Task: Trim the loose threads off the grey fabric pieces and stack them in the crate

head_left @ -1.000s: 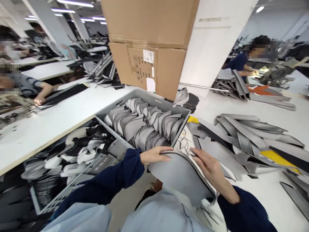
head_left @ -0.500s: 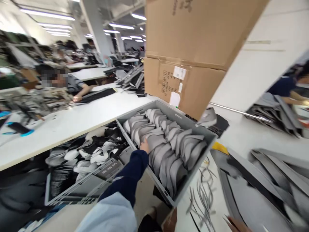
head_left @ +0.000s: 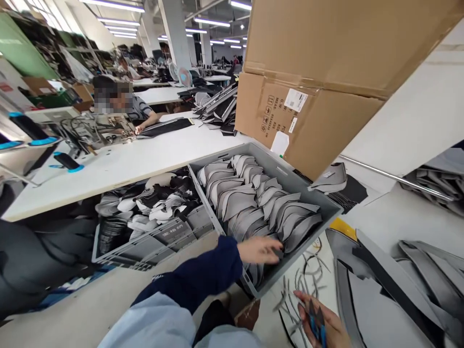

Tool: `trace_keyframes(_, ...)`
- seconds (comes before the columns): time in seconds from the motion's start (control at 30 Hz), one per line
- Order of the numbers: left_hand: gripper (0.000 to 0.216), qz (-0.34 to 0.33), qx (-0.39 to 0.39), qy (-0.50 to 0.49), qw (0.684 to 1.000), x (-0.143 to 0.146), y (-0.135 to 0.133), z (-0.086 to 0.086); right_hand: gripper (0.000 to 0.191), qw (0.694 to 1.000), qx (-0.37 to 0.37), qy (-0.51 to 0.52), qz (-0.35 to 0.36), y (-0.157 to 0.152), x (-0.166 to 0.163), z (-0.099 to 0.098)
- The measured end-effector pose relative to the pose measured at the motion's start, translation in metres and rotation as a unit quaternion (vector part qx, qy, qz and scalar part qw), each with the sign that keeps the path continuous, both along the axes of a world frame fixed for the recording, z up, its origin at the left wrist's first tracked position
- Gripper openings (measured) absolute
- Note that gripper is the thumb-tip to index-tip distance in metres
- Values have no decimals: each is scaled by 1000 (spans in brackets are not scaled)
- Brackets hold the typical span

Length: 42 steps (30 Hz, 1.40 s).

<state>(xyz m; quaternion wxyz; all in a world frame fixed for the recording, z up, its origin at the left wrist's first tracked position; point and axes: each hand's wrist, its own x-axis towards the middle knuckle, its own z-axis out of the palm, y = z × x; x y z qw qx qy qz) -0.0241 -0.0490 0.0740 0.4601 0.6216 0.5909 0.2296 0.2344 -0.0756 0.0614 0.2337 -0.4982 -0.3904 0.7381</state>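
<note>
My left hand (head_left: 259, 249) reaches over the near end of a grey plastic crate (head_left: 213, 220), fingers stretched out and apart, slightly smeared by motion. Beneath and beside it are curved grey fabric pieces (head_left: 237, 203), stacked on edge in two rows. Whether the fingertips touch them I cannot tell. At the bottom right, my right hand (head_left: 331, 321) is closed around thread snips (head_left: 317, 321) with blue handles and dark blades, pointing up. Thin grey trimmed strips (head_left: 315, 270) lie on the white tabletop just beyond that hand.
A tall cardboard box (head_left: 308, 116) stands behind the crate. A second crate (head_left: 174, 232) of grey, white and black pieces sits lower left. Large grey panels (head_left: 384, 299) lie at right. Across the white table (head_left: 152, 162), a person (head_left: 145, 113) works at a sewing machine.
My left hand has moved from the crate's left-hand row toward its near end, and its fingers now spread. My right hand has come further into view, showing the snips.
</note>
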Motion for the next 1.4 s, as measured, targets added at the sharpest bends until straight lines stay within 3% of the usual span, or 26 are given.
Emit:
trace_keyframes(0.07, 42, -69, -11, -97, 993, 44, -23, 0, 47, 999, 13, 49, -21, -4, -14, 6)
trace_keyframes(0.13, 40, -67, -28, -208, 975, 75, -41, -1, 44, 996, 39, 73, -32, -6, -18, 10)
trace_keyframes(0.2, 43, -10, -13, -266, 964, 93, -52, -4, 45, 996, 49, 71, -23, -8, -15, 11)
trace_keyframes(0.33, 38, 88, 38, -265, 959, 107, -56, -10, 51, 996, 64, 64, -12, -17, -8, 7)
trace_keyframes(0.47, 37, 142, 33, -260, 954, 107, -50, -14, 54, 987, 154, 49, 4, -19, 7, 0)
trace_keyframes(0.53, 37, 173, 41, -258, 950, 103, -43, -14, 64, 969, 245, -27, 35, -13, 30, -4)
trace_keyframes(0.63, 33, 195, 54, -254, 946, 104, -34, -15, 66, 882, 383, -269, 56, -1, 82, -9)
trace_keyframes(0.7, 34, 113, 64, -209, 969, 113, -35, -18, 57, 821, 413, -393, 31, 8, 118, -12)
trace_keyframes(0.77, 50, -37, 94, -103, 990, 125, -42, -23, 47, 791, 407, -457, 1, 17, 149, -17)
trace_keyframes(0.83, 57, -171, 134, 19, 976, 136, -50, -29, 38, 765, 400, -505, 5, 21, 169, -26)
trace_keyframes(0.93, 49, -238, 152, 103, 954, 141, -58, -35, 21, 742, 399, -536, 50, 17, 181, -42)
trace_keyframes(1.03, 43, -238, 155, 107, 953, 136, -57, -35, 14, 722, 413, -552, 63, 10, 179, -53)
trace_keyframes(1.13, 44, -209, 145, 37, 966, 136, -53, -30, 19, 698, 457, -549, 48, 7, 168, -45)
trace_keyframes(1.23, 56, -144, 46, -111, 982, 150, -49, -21, 24, 676, 527, -514, 45, 0, 144, -22)
trace_keyframes(1.3, 59, -82, -21, -240, 967, 163, -49, -12, 26, 661, 577, -476, 64, -13, 121, -5)
trace_keyframes(1.4, 46, 6, -29, -363, 931, 172, -49, 6, 28, 633, 646, -411, 110, -36, 90, 17)
